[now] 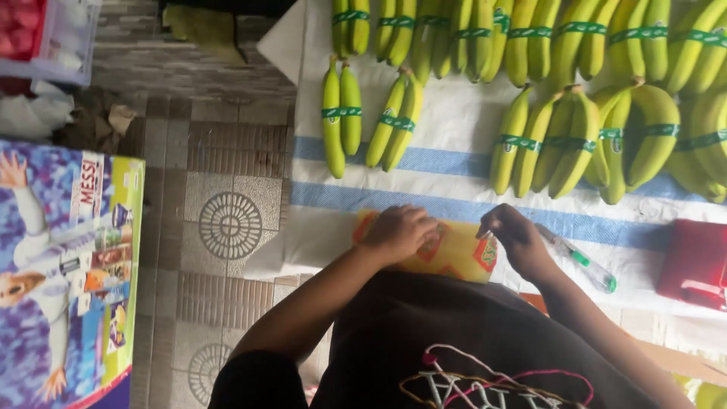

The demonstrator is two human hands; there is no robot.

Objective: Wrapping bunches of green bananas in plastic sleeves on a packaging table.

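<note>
My left hand (400,232) rests curled on a yellow sheet of stickers (454,254) lying at the near edge of a white cloth with blue stripes (454,163). My right hand (515,238) pinches at the sheet's right end, where a red and green sticker (485,253) shows. Pairs of green-yellow bananas (341,113), each bound with a green band, lie in rows on the cloth beyond my hands. A further pair (395,120) sits just right of the first.
A clear pen with a green tip (583,263) lies right of my right hand. A red box (695,263) stands at the far right. A colourful printed carton (64,280) stands at the left on the patterned tile floor (219,220). Bags and rags lie at top left.
</note>
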